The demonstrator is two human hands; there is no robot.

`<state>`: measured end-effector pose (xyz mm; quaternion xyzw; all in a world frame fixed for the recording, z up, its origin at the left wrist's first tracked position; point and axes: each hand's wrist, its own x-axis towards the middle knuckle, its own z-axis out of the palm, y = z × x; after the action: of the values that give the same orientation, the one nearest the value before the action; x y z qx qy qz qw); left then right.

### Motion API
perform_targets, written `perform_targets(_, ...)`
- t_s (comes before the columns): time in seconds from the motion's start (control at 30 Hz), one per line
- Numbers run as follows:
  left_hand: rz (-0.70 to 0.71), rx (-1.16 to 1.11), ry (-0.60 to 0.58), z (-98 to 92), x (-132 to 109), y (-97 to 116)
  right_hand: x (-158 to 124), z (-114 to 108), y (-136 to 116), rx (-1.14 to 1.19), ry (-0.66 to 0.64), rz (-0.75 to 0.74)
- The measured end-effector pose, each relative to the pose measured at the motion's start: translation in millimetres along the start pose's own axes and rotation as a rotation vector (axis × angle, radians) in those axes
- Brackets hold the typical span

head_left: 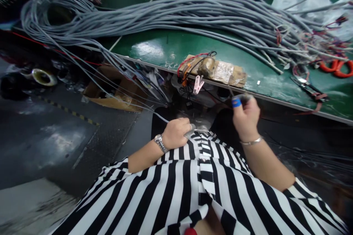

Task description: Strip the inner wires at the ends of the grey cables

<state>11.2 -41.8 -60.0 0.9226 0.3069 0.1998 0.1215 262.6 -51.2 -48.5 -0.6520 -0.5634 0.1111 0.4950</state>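
My left hand [178, 133], with a watch at the wrist, is closed around a grey cable [161, 118] in front of my striped shirt. The cable runs up and left toward the bench, and a short pale end shows past my fingers. Raised at the bench's front edge is my right hand [246, 116], its fingers curled closed. Blue wrap [236, 102] covers its thumb tip. Whatever the right fingers pinch is blurred and hidden. Just beyond lies a taped cardboard block [224, 72] with a pink clip [198, 85] hanging at its left end.
A long bundle of grey cables [171, 13] stretches across the green bench [154, 47]. Stripped wire ends, orange-handled scissors [337, 68] and a dark hand tool [310, 90] lie at right. Below the bench stands an open cardboard box [117, 99]. Cables hang over the edge at left.
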Motion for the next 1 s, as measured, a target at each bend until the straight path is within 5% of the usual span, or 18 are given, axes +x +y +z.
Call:
perform_targets(0.07, -0.035, -0.012, 0.077, -2.8, 0.2, -2.0, 6.8, -9.2, 3.9, -0.009, -0.046, -0.025)
perform_targets(0.23, -0.110, -0.017, 0.253, -11.1, 3.7, -3.7, -1.1, -20.5, -8.6, -0.185, -0.480, -0.359)
perform_targets(1.0, 0.008, 0.026, 0.304, -13.4, 2.5, 3.5, -8.8, -5.9, -20.3, -0.321, -0.551, -0.495)
